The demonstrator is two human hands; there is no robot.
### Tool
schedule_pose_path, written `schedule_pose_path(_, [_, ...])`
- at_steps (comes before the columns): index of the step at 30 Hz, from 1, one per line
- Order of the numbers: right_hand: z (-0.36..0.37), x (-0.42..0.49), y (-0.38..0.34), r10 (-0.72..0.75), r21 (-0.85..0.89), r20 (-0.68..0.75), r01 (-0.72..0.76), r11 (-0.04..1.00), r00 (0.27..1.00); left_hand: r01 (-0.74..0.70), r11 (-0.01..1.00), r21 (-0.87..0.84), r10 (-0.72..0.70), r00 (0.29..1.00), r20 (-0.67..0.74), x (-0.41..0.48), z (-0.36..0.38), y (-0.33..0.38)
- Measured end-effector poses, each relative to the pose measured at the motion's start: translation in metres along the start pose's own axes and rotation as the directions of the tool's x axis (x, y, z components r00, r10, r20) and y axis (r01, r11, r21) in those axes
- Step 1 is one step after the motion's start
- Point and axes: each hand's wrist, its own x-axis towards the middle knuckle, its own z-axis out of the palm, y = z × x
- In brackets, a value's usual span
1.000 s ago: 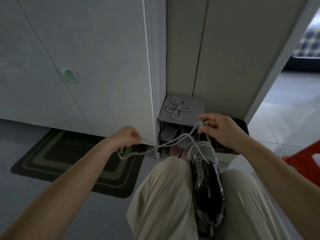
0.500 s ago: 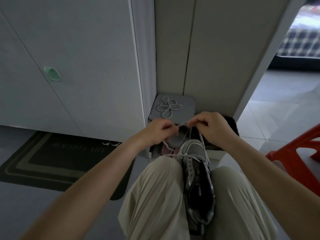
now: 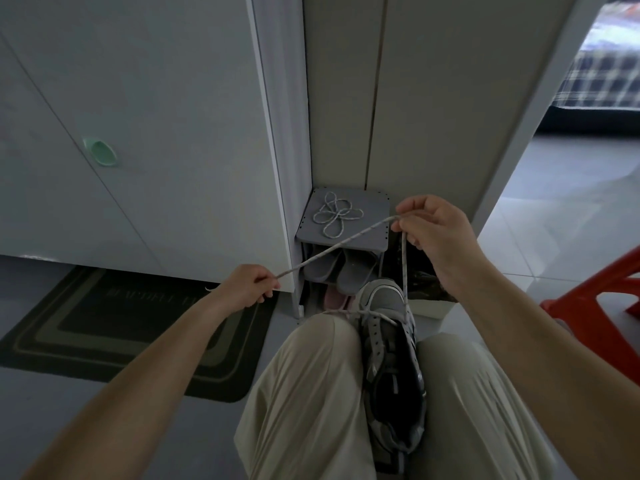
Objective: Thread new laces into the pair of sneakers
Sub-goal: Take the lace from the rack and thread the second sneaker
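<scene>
your view is dim and grey, daylight reaches you from the doorway point(image 3: 595, 140) at the right, pale sheen on the floor tiles point(image 3: 554, 209) there, cabinet point(image 3: 156, 98) edges bow toward the rim, mild softness throughout

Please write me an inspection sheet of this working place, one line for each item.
Surface: no table; the sneaker stands wedged between the person's knees, above the grey floor.
Job's things: the lace crosses only the eyelets near the toe; a second lace lies coiled on the shoe rack.
Clutter: slippers inside the rack, dark door mat, red stool.
Grippers: left hand and right hand each pinch the lace, taut between them.
Cables: nothing seen.
Surroundings: white cupboard doors, one green handle; checked bedding beyond the doorway.
</scene>
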Motion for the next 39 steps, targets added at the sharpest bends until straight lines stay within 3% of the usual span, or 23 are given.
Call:
schedule_pose_path(7, [-0.01, 0.003, 0.004, -0.009, 0.123, -0.075, 0.018, 0.992, 0.997, 0.104, 0.974, 0.199, -0.11, 0.994, 0.019, -0.006, -0.001, -0.036])
schedule_pose_path(11, [-0.016, 0.004, 0.007, -0.023, 0.052, -0.072, 0.026, 0.998, 0.997, 0.169, 0.945, 0.279, -0.176, 0.984, 0.0, -0.014, -0.001, -0.054])
schedule_pose_path(15, [-0.007, 0.003, 0.007, -0.05, -0.068, 0.02, 0.051, 0.996, 0.999, 0.207, 0.944, 0.256, -0.245, 0.961, 0.128, -0.023, 0.008, -0.037])
schedule_pose_path(19, [0.01, -0.001, 0.017, -0.046, -0.259, 0.248, 0.112, 0.96, 0.968, 0.177, 0.984, -0.026, -0.167, 0.96, 0.223, -0.029, 0.023, -0.007])
schedule_pose_path(23, [0.012, -0.005, 0.033, 0.048, -0.396, 0.383, 0.117, 0.911, 0.923, 0.181, 0.905, -0.384, -0.049, 0.944, 0.327, -0.03, 0.032, 0.018])
schedule_pose_path(25, [0.008, -0.006, 0.042, 0.081, -0.561, 0.387, 0.165, 0.811, 0.919, 0.174, 0.83, -0.531, 0.009, 0.946, 0.324, -0.03, 0.036, 0.028])
schedule_pose_path(29, [0.007, -0.013, 0.068, 0.154, -0.8, 0.462, 0.336, 0.497, 0.873, 0.142, 0.62, -0.772, 0.065, 0.971, 0.231, -0.029, 0.045, 0.054])
schedule_pose_path(31, [0.013, -0.02, 0.076, 0.183, -0.827, 0.455, 0.338, 0.449, 0.872, 0.122, 0.572, -0.811, 0.078, 0.976, 0.201, -0.029, 0.05, 0.068])
schedule_pose_path(39, [0.019, -0.029, 0.078, 0.154, -0.827, 0.478, 0.383, 0.412, 0.865, 0.016, 0.662, -0.75, 0.057, 0.996, 0.072, -0.021, 0.077, 0.093])
